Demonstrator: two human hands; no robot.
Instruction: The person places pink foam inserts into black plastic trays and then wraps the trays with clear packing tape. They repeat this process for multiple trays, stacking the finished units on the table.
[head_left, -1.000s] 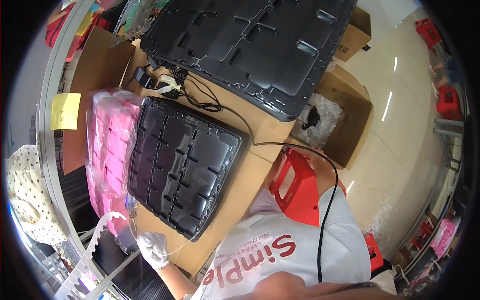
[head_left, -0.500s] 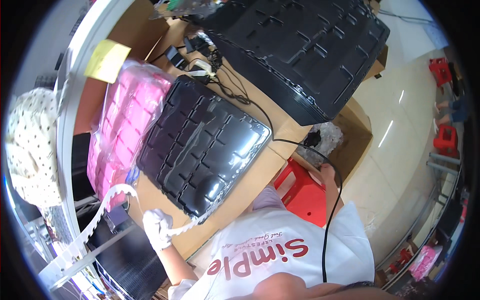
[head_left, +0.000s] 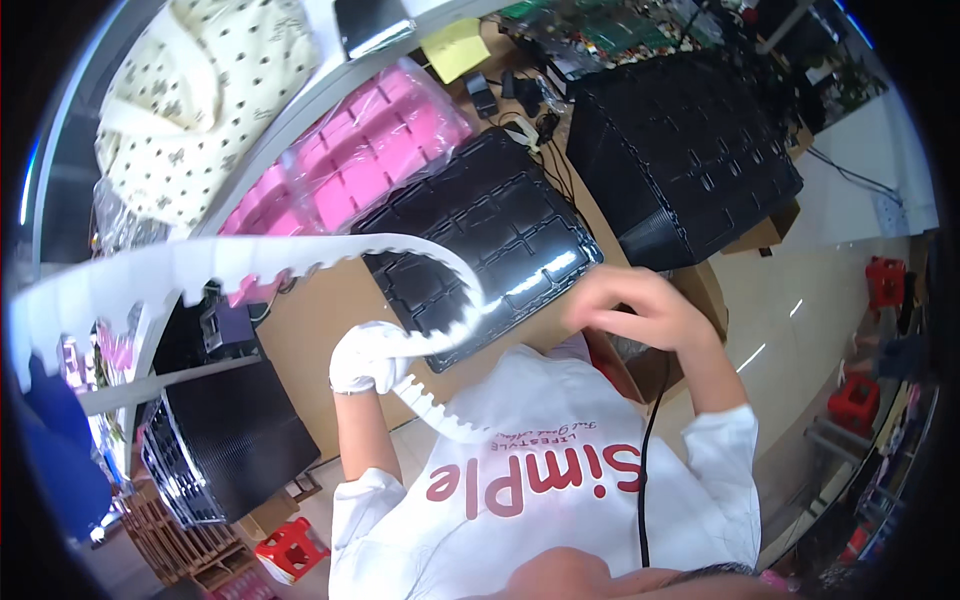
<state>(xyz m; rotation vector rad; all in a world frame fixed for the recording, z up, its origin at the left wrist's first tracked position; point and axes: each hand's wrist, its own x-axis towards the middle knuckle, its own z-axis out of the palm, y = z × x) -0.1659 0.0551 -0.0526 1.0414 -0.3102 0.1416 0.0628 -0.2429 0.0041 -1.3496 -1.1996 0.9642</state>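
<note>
My left hand (head_left: 368, 358), in a white glove, is closed around a long white notched strip (head_left: 300, 250). From the fist the strip loops up over the black tray and runs far left; its short end hangs toward my shirt. My right hand (head_left: 640, 308) is bare and blurred by motion, raised at the right front corner of the black moulded tray (head_left: 480, 240). Its fingers are loosely bent, with a gap to the thumb and nothing visible between them. Clear plastic film covers part of the tray, which lies on the cardboard surface (head_left: 310, 350).
Pink moulded trays (head_left: 350, 150) in clear plastic lie behind the black one. A tall stack of black trays (head_left: 690, 150) stands at the right, above an open carton (head_left: 705, 300). A black cable (head_left: 650, 470) hangs down across my shirt. Another black stack (head_left: 235, 430) stands at lower left.
My view has turned, so the table appears shifted. My right hand has risen from beside the red stool and carton to the tray's edge. The left hand still grips the strip, now with a bigger loop.
</note>
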